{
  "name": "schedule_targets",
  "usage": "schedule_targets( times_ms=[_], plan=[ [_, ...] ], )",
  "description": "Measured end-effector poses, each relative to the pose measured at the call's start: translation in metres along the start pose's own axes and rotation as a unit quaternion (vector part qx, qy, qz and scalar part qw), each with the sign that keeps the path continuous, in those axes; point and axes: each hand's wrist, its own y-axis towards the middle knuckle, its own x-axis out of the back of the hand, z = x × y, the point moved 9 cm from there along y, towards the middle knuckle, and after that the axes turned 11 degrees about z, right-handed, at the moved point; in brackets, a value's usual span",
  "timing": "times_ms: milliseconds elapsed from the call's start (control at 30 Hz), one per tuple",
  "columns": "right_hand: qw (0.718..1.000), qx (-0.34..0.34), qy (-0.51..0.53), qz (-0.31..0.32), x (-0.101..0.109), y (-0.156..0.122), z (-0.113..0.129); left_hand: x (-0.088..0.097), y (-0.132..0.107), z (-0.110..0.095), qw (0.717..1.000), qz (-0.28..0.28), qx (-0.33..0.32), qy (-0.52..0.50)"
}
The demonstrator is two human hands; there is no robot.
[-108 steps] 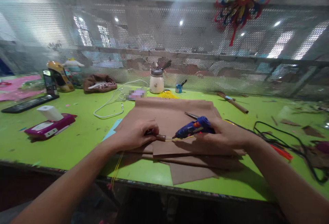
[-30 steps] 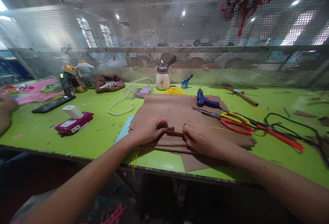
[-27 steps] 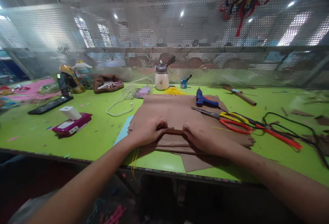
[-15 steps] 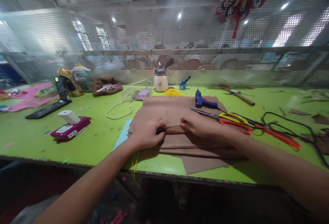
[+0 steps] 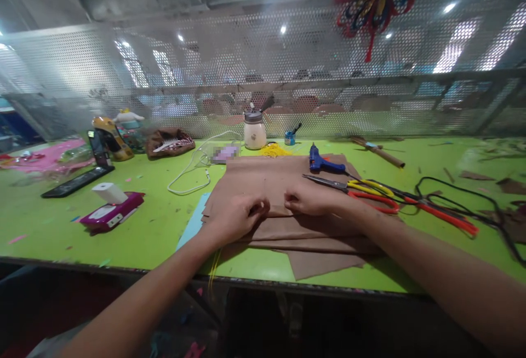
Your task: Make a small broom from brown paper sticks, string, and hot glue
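Observation:
My left hand and my right hand lie close together on a stack of brown paper sheets on the green table. Both have their fingers curled down on a narrow rolled strip of brown paper between them. Most of the roll is hidden under the fingers. A thin yellow strand hangs over the table edge below my left wrist. A blue glue gun lies on the far part of the sheets, and scissors with yellow and red handles lie just right of my right hand.
Black and red cables trail at the right. A white jar, a white cable, a magenta box with a white block, a phone, a brown pouch and a paper tube stand around. Perforated metal screen behind.
Earlier my right hand held the glue gun against the roll; the gun now lies on the sheets. Both hands have since shifted slightly away from me, still pressing the roll.

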Motion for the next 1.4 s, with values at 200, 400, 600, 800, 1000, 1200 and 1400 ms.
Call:
schedule_targets(
  times_ms=[200,400,600,800,1000,1200,1400],
  plan=[
    [1.000,-0.003,0.020,-0.015,0.000,-0.003,-0.004,0.000,-0.002,-0.007,0.999,0.012,-0.035,0.034],
    [0.999,-0.013,0.038,-0.037,0.001,-0.015,-0.029,-0.001,-0.003,-0.009,0.997,0.009,-0.047,0.061],
    [0.984,0.016,-0.053,-0.167,0.025,-0.045,0.006,-0.005,0.000,-0.002,0.998,-0.001,-0.024,0.054],
    [0.978,0.057,-0.092,-0.178,0.000,-0.047,0.047,-0.006,-0.003,-0.003,0.998,-0.010,-0.032,0.046],
    [0.985,0.049,0.001,-0.165,-0.014,-0.032,0.014,-0.008,-0.002,-0.002,0.999,-0.004,-0.035,0.032],
    [0.979,0.051,0.194,-0.043,-0.013,-0.015,-0.001,-0.005,-0.001,-0.008,0.999,-0.005,-0.036,0.016],
    [0.976,-0.041,0.213,0.038,-0.005,0.008,-0.007,-0.005,-0.003,-0.007,0.999,-0.001,-0.035,0.033]
  ],
)
